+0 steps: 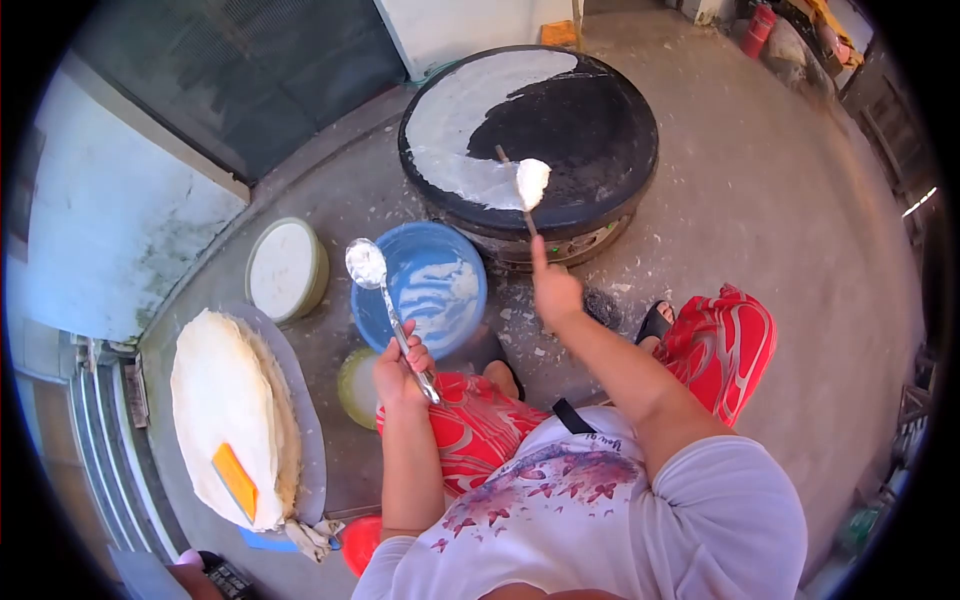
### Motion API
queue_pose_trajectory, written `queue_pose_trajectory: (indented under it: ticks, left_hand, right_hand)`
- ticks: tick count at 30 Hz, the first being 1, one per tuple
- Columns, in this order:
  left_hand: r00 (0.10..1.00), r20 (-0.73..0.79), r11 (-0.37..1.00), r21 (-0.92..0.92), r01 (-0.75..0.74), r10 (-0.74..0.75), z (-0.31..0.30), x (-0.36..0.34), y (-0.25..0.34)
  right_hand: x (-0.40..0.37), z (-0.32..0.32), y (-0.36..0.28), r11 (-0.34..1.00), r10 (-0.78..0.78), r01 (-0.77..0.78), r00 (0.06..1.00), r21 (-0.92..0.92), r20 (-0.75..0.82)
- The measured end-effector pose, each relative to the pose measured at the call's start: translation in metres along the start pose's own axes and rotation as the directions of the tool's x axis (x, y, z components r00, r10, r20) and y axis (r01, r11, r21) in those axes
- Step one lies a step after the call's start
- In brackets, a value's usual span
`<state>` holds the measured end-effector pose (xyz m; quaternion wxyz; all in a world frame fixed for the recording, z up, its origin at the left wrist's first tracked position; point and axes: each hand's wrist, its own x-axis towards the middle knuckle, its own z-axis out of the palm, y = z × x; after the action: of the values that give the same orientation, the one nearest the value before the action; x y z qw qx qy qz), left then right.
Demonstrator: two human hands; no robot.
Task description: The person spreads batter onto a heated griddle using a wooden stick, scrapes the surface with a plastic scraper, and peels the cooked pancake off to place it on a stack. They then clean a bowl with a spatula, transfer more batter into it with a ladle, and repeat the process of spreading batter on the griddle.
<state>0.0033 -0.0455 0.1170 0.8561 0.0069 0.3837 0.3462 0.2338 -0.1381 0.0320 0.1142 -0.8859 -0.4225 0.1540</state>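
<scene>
At nine o'clock, one stack of thin white sheets (225, 400) lies on a tray (310, 440), with one yellow scraper (235, 480) on top. One white-lidded tub (285, 268) stands at ten o'clock. One pale bowl (355, 385) is half hidden behind the left forearm. The left hand (400, 375), fingers wrapped round the handle, holds one ladle (367, 264) of batter over the rim of the blue basin (420, 235) at centre. The right hand (555, 295) grips one spreader (531, 182), its blade on the single griddle (590, 130) at twelve o'clock.

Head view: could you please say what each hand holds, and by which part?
Left hand: ladle, by its handle end. Right hand: spreader, by its handle end.
</scene>
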Motion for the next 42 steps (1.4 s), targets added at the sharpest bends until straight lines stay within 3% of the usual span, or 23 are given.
queue_pose_trajectory:
  ticks: [1,5,6,9,11,14,15,16,17,19,20,21,23,24,28,30,31,33,34,38,40,41,42]
  left_hand:
    - [1.000,0.001,1.000,0.002,0.003,-0.003,-0.001,0.000,0.000]
    - [1.000,0.020,1.000,0.009,0.004,-0.004,0.002,0.004,-0.002]
    - [1.000,0.020,1.000,-0.004,-0.015,0.015,0.002,0.003,-0.003]
    - [1.000,0.007,1.000,0.016,-0.022,0.022,0.009,0.001,-0.007]
    - [1.000,0.005,1.000,0.016,-0.011,0.011,0.009,0.001,-0.008]
    - [1.000,0.025,1.000,0.001,0.012,-0.012,0.005,0.005,-0.008]
    - [0.999,0.028,1.000,-0.003,0.019,-0.018,0.005,0.005,-0.008]
    - [1.000,0.024,1.000,-0.012,0.012,-0.012,0.007,0.004,-0.008]
    - [1.000,0.023,1.000,-0.010,0.012,-0.012,0.008,0.004,-0.008]
    - [1.000,0.018,1.000,-0.014,-0.003,0.003,0.011,0.004,-0.011]
    - [1.000,0.017,1.000,-0.010,-0.003,0.003,0.012,0.004,-0.012]
    - [1.000,0.010,1.000,-0.015,0.003,-0.003,0.014,0.005,-0.013]
    - [1.000,0.000,1.000,-0.019,0.007,-0.007,0.016,0.005,-0.013]
    - [1.000,-0.006,1.000,-0.001,0.010,-0.010,0.014,0.005,-0.014]
    - [1.000,-0.030,1.000,0.010,-0.009,0.010,0.021,0.006,-0.018]
    - [0.999,-0.035,1.000,0.005,-0.005,0.005,0.024,0.005,-0.020]
    - [0.999,-0.040,1.000,0.001,-0.004,0.005,0.026,0.005,-0.020]
    - [0.999,-0.039,1.000,0.012,-0.002,0.002,0.026,0.007,-0.021]
    - [0.999,-0.036,1.000,0.015,0.000,0.000,0.026,0.007,-0.022]
    - [0.999,-0.039,0.999,0.034,-0.013,0.014,0.033,0.010,-0.030]
    - [0.997,-0.083,0.999,0.034,-0.006,0.009,0.036,0.013,-0.030]
    - [0.996,-0.083,0.999,0.039,-0.005,0.008,0.038,0.014,-0.031]
    - [0.996,-0.091,0.999,0.031,-0.011,0.013,0.040,0.015,-0.032]
  right_hand:
    - [-0.003,-0.013,0.011,0.994,0.103,-0.102,0.994,0.023,-0.021]
    - [-0.024,-0.026,0.025,0.989,0.138,-0.140,0.990,-0.055,-0.043]
    - [-0.027,-0.017,0.024,0.998,0.030,-0.038,0.989,-0.057,-0.143]
    - [-0.015,-0.008,0.035,0.982,-0.122,0.114,0.991,-0.151,-0.047]
    - [-0.008,-0.023,0.057,0.991,-0.016,0.014,1.000,-0.133,-0.014]
    - [-0.006,-0.039,0.083,0.992,0.110,-0.119,0.980,-0.048,-0.167]
    - [-0.007,-0.045,0.081,0.847,0.328,-0.266,0.943,0.461,-0.059]
    - [-0.006,-0.048,0.079,0.441,0.448,-0.359,0.882,0.823,0.145]
    - [-0.008,-0.039,0.075,0.440,0.448,-0.359,0.882,0.823,0.145]
    - [-0.020,-0.017,0.064,0.888,0.167,-0.001,0.932,0.460,-0.321]
    - [-0.029,-0.018,0.064,0.959,-0.034,0.124,0.943,0.255,-0.330]
    - [-0.027,-0.020,0.071,0.958,-0.030,0.121,0.944,0.260,-0.329]
    - [-0.020,-0.031,0.101,0.997,0.072,-0.070,0.919,0.021,-0.387]
    - [-0.014,-0.039,0.120,0.983,0.136,-0.168,0.938,-0.077,-0.319]
    - [-0.006,-0.063,0.133,0.959,0.280,-0.274,0.898,0.066,-0.340]
    - [-0.006,-0.045,0.125,0.957,0.130,0.018,0.866,0.289,-0.482]
    - [-0.011,-0.044,0.127,0.956,0.134,0.016,0.865,0.294,-0.483]
    - [-0.024,-0.050,0.135,0.987,-0.131,0.158,0.917,0.040,-0.378]
    - [-0.025,-0.067,0.142,1.000,-0.002,0.005,0.943,0.009,-0.333]
    - [0.010,-0.084,0.194,0.994,0.086,-0.109,0.893,-0.026,-0.441]
    - [0.023,-0.093,0.186,0.962,0.257,-0.203,0.899,0.182,-0.355]
    - [0.022,-0.089,0.181,0.961,0.260,-0.205,0.898,0.185,-0.355]
    - [0.015,-0.080,0.175,0.967,0.143,-0.056,0.926,0.248,-0.348]
